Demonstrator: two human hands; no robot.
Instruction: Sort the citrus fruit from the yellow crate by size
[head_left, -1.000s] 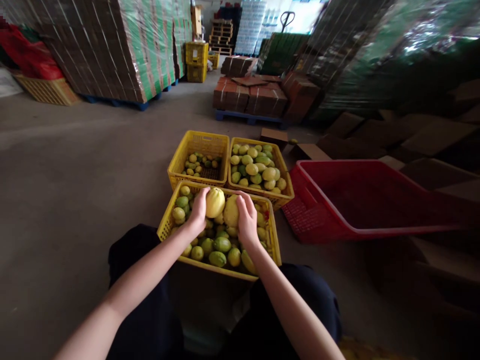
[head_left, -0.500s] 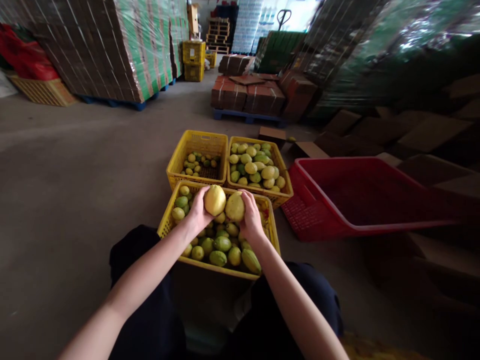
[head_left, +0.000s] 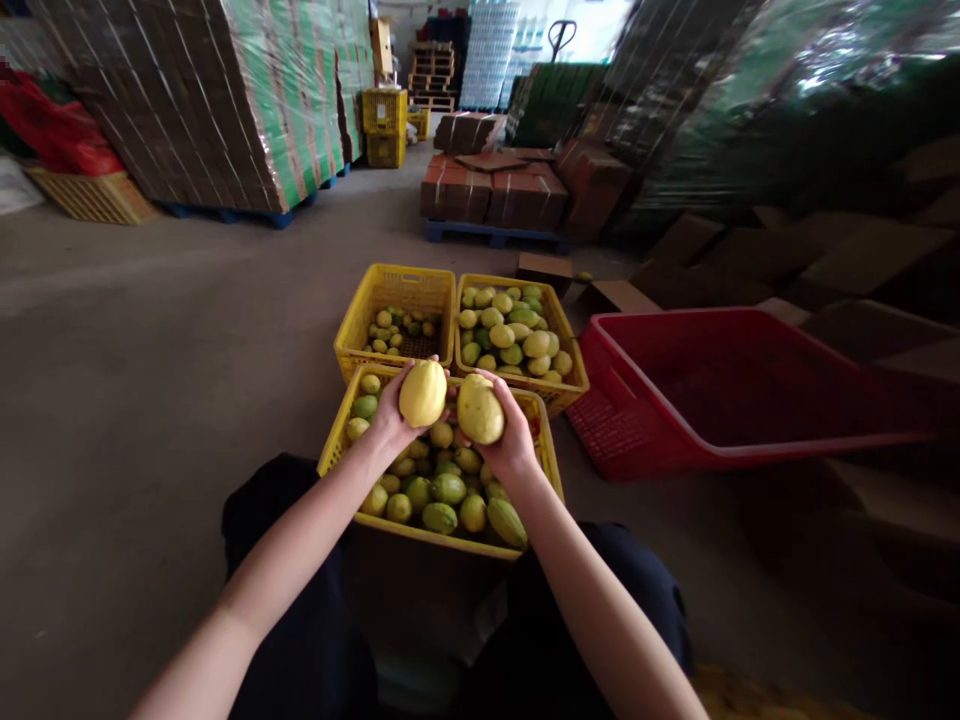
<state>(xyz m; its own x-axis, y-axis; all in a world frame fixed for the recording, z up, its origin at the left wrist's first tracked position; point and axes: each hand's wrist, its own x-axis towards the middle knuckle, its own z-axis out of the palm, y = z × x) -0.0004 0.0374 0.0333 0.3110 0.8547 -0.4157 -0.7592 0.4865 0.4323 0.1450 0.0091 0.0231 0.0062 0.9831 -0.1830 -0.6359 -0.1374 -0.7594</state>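
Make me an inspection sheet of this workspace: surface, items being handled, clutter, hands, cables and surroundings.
Surface: grey floor, carrying three close-set yellow crates.
Items handled: two yellow fruits, held above the green and yellow fruits in the nearest crate.
Clutter: cardboard boxes lying beyond a red crate.
Hands: left hand holds one yellow fruit, right hand the other.
Cables: nothing seen.
Surroundings: film-wrapped stack; strapped cardboard on a blue pallet.
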